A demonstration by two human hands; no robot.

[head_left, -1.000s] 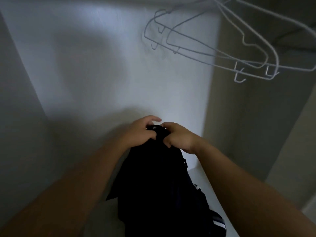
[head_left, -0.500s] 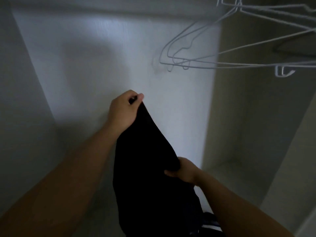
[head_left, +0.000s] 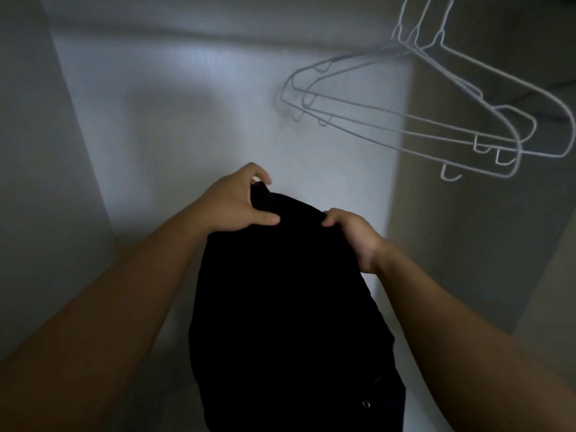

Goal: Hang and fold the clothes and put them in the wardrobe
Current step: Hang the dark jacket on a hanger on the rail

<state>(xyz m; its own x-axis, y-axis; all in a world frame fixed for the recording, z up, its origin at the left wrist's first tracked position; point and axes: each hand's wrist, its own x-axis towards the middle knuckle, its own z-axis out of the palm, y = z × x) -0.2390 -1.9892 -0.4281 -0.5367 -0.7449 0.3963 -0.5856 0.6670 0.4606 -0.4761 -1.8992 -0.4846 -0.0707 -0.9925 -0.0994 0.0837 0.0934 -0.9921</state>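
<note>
A black garment (head_left: pixel 286 307) hangs in front of me inside a dim white wardrobe (head_left: pixel 187 120). My left hand (head_left: pixel 237 201) grips its top left corner, thumb on the near side. My right hand (head_left: pixel 352 235) grips the top edge a short way to the right. The cloth drops straight down between my forearms, and a small metal eyelet shows near its lower right. Its bottom end is cut off by the frame. Several empty white wire hangers (head_left: pixel 436 120) hang above and to the right of my hands.
The wardrobe's white back wall is lit in the middle and shadowed at the sides. A side panel (head_left: pixel 37 182) stands on the left. On the right a beige partition (head_left: pixel 467 229) bounds a darker compartment behind the hangers.
My right hand has come up from the garment's lower edge to its top edge, beside my left hand, which has dropped lower. The hangers have swung.
</note>
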